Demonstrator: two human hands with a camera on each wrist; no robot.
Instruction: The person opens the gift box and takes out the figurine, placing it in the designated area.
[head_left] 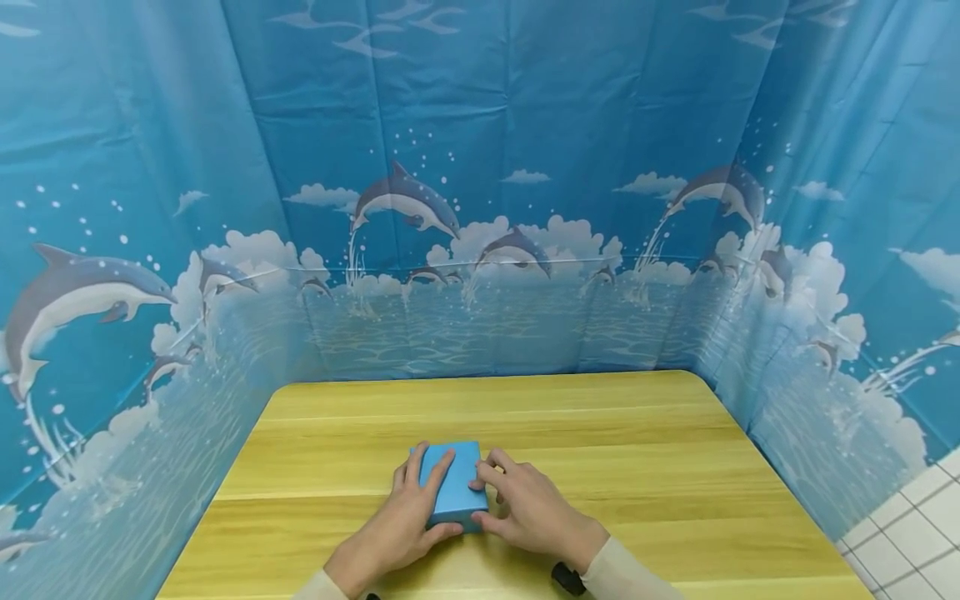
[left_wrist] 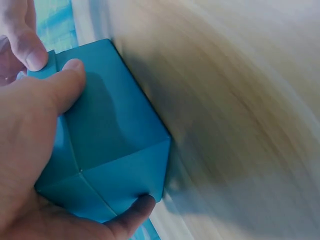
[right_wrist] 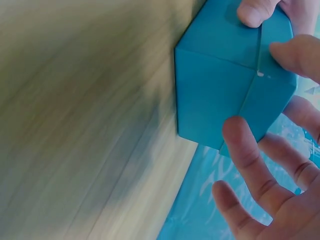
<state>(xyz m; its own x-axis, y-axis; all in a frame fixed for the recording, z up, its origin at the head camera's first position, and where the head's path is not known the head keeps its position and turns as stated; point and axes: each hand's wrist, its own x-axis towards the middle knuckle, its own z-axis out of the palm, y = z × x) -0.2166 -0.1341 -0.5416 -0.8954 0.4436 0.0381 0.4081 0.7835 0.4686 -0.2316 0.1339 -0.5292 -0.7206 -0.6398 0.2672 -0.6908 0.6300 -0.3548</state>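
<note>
Figure: a blue box (head_left: 453,485) lies flat on the wooden counter (head_left: 637,467), near the front edge and a little left of the counter's middle, with both hands on it.

Left hand (head_left: 401,521): fingers laid straight over the box's top and left side, thumb hooked round the near corner; in the left wrist view the thumb tip (left_wrist: 137,207) presses the lower corner of the box (left_wrist: 112,145) and a finger rests on its upper face. The hand clasps the box.

Right hand (head_left: 525,508): fingers bent against the box's right edge, thumb at its near right corner. In the right wrist view the fingertips (right_wrist: 240,137) touch the folded paper seams of the box (right_wrist: 220,95); it grips lightly from the side.

Risks, as judged: the box looks to be wrapped or folded in thin paper, so hard pressure at the corners could dent a face or open a seam. The wrist views are blurred by motion; a quick slide on the smooth wood could let the box twist out from between the hands.

Room: the box sits close to the near edge, so a pull toward the person leaves little margin. Beyond the box and to its right the wood runs well clear to the dolphin-print curtain (head_left: 480,250), which walls in the far, left and right sides.
</note>
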